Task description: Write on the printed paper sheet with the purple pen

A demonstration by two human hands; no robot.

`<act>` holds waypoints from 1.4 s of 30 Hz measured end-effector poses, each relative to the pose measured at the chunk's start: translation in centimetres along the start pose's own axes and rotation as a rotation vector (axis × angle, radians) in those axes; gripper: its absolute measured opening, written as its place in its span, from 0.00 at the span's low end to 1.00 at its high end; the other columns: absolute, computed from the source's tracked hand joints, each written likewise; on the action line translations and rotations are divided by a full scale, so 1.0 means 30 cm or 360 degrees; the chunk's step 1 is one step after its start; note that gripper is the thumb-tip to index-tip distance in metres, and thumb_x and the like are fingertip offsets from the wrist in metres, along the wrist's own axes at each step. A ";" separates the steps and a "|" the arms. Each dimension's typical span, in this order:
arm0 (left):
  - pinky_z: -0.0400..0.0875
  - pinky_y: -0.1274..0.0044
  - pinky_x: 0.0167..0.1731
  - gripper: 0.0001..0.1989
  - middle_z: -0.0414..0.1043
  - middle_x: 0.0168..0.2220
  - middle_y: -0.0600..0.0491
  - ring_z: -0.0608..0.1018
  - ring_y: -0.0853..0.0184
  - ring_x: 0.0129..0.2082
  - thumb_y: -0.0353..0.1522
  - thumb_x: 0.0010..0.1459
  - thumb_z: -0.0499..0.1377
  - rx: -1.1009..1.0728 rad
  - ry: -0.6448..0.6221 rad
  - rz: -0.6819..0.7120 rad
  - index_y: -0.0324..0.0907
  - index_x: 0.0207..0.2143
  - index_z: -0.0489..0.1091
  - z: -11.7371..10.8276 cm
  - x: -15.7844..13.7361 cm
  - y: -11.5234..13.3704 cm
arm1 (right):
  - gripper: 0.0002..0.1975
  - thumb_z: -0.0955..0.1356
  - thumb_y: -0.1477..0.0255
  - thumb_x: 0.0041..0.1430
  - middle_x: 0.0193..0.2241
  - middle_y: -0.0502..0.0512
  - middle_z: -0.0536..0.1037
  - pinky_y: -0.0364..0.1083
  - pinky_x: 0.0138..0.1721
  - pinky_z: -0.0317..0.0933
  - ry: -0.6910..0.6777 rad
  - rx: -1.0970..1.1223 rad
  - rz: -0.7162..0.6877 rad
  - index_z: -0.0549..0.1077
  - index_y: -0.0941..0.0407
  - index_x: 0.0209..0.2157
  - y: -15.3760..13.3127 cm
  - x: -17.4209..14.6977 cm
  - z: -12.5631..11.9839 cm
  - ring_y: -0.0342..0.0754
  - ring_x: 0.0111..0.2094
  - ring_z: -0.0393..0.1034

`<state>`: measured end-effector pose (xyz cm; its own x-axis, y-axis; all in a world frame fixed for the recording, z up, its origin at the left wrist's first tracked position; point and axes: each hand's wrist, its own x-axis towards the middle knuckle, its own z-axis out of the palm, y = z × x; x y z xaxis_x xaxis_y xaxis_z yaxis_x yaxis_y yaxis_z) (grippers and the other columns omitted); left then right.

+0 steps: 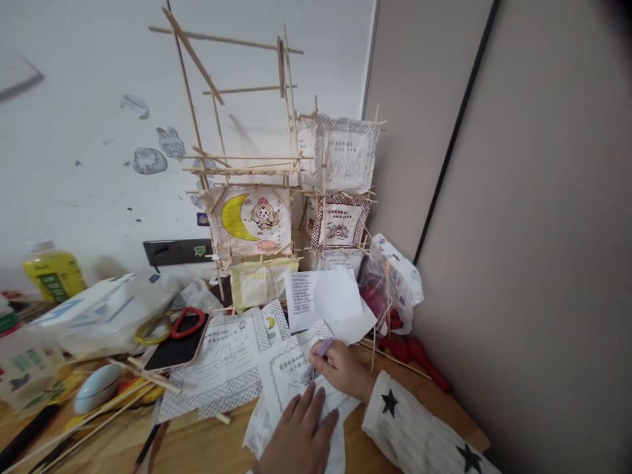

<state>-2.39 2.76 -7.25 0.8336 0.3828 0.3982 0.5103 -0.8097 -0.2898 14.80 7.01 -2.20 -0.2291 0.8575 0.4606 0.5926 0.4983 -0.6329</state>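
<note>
White paper sheet with a wavy drawn border and handwritten lines [280, 380]: lying on a light-brown wooden table [207, 451], directly before the person, its left side beside a white sheet with a crosshatched border [222, 359]. The person's right hand [343, 368] is closed around a slim light-purple pen [322, 349], tip angled down at the drawing (contact with the paper cannot be told). The left hand [300, 431] lies palm down over the lower part of the sheet, fingers extended and slightly apart, nothing grasped. Right sleeve [415, 421] white, with black stars. Beyond the hands, a white page with small dark text [336, 296] stands near a tall frame of pale wooden sticks with decorated paper panels [266, 220]. To the left, red-handled scissors [189, 324] rest on a dark, flat, rectangular phone [172, 349].
</note>
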 end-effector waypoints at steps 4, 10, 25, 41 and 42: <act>0.64 0.67 0.48 0.26 0.62 0.55 0.45 0.65 0.55 0.54 0.22 0.52 0.54 0.0024 0.0030 0.0023 0.45 0.54 0.60 -0.004 0.002 -0.003 | 0.11 0.62 0.67 0.61 0.24 0.50 0.73 0.42 0.33 0.61 0.0096 0.0011 0.0031 0.71 0.56 0.30 0.005 -0.004 -0.003 0.45 0.27 0.68; 0.64 0.66 0.48 0.28 0.63 0.55 0.45 0.65 0.54 0.54 0.22 0.49 0.54 -0.0001 0.0020 -0.0004 0.46 0.54 0.60 -0.001 0.002 0.001 | 0.10 0.62 0.69 0.61 0.24 0.50 0.73 0.42 0.32 0.62 -0.0009 0.0073 0.0003 0.71 0.57 0.30 0.003 0.002 0.005 0.45 0.27 0.68; 0.64 0.68 0.48 0.26 0.62 0.55 0.45 0.64 0.55 0.54 0.23 0.52 0.55 -0.0014 0.0022 0.0014 0.45 0.54 0.60 -0.011 0.001 -0.005 | 0.13 0.60 0.67 0.63 0.21 0.49 0.71 0.42 0.30 0.61 0.0082 0.0184 0.0009 0.70 0.57 0.29 -0.001 0.003 0.000 0.45 0.25 0.67; 0.65 0.66 0.47 0.31 0.62 0.55 0.44 0.64 0.54 0.55 0.21 0.47 0.54 -0.0015 -0.0053 0.0000 0.46 0.55 0.59 -0.002 0.003 -0.001 | 0.11 0.62 0.68 0.62 0.24 0.51 0.74 0.42 0.31 0.61 -0.0001 0.0016 0.0020 0.72 0.57 0.30 0.001 0.000 0.004 0.45 0.27 0.69; 0.65 0.66 0.47 0.31 0.62 0.55 0.44 0.64 0.53 0.54 0.21 0.47 0.54 -0.0003 -0.0047 -0.0001 0.46 0.55 0.59 0.000 0.002 0.000 | 0.10 0.62 0.68 0.61 0.24 0.51 0.74 0.41 0.31 0.61 -0.0027 0.0031 -0.0002 0.72 0.57 0.30 0.001 0.001 0.005 0.45 0.27 0.69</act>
<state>-2.36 2.78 -7.22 0.8392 0.3964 0.3723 0.5105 -0.8103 -0.2879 14.71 7.07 -2.30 -0.2431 0.8587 0.4511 0.5773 0.5018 -0.6442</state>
